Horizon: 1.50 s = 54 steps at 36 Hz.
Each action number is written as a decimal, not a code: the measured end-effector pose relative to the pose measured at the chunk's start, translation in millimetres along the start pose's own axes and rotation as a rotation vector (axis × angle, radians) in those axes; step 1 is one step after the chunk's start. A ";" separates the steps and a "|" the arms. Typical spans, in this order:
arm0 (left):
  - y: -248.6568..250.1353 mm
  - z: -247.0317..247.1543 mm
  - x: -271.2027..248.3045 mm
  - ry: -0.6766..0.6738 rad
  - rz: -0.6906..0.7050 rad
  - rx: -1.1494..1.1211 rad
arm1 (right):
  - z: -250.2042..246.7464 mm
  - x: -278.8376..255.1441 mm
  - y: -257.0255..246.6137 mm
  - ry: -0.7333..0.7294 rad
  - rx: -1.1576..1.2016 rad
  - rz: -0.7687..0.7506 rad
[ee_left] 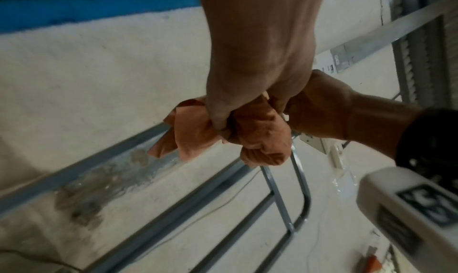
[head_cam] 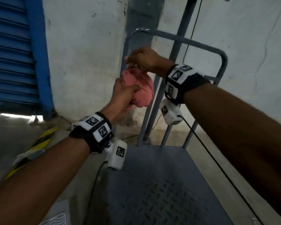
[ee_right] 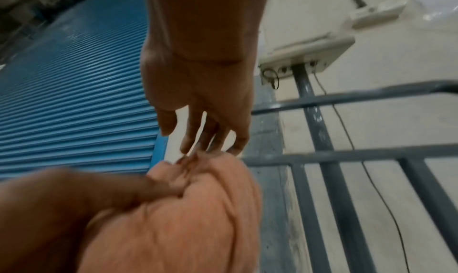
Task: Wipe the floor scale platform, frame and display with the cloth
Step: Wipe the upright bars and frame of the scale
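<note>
I hold a bunched pink cloth (head_cam: 144, 90) in the air in front of the scale's grey tubular frame (head_cam: 193, 42). My left hand (head_cam: 125, 93) grips the bundle from the side, thumb across it. My right hand (head_cam: 143, 59) reaches down from above and its fingertips pinch a gathered peak at the cloth's top (ee_right: 190, 159). The grey chequer-plate platform (head_cam: 161, 184) lies below my forearms. Only the right wrist view shows the white display box (ee_right: 304, 51), standing on the pole (ee_right: 319, 132) behind the frame rails (ee_right: 347, 153).
A blue roller shutter (head_cam: 10, 54) fills the left, beside a stained white wall (head_cam: 88, 62). Yellow-and-black striped marking (head_cam: 42, 138) lies on the concrete floor at the left. A thin black cable (head_cam: 193, 26) runs down by the pole.
</note>
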<state>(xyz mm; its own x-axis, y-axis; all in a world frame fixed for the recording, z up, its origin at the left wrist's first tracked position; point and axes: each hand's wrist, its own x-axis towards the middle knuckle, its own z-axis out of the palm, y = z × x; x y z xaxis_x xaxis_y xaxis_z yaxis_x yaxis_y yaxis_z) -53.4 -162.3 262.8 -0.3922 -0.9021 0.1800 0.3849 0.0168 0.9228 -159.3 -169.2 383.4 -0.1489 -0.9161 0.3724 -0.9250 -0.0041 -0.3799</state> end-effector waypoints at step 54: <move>-59.6 -25.8 78.8 -0.002 -0.026 -0.037 | 119.3 -36.8 116.5 0.073 0.642 0.314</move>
<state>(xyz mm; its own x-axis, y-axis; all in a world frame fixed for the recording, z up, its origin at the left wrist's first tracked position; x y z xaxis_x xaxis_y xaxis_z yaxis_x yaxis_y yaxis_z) -85.6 -245.6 213.2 -0.4035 -0.9014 0.1571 0.4050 -0.0220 0.9140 -219.8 -183.8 224.4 -0.4177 -0.8838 0.2110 -0.4497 -0.0007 -0.8932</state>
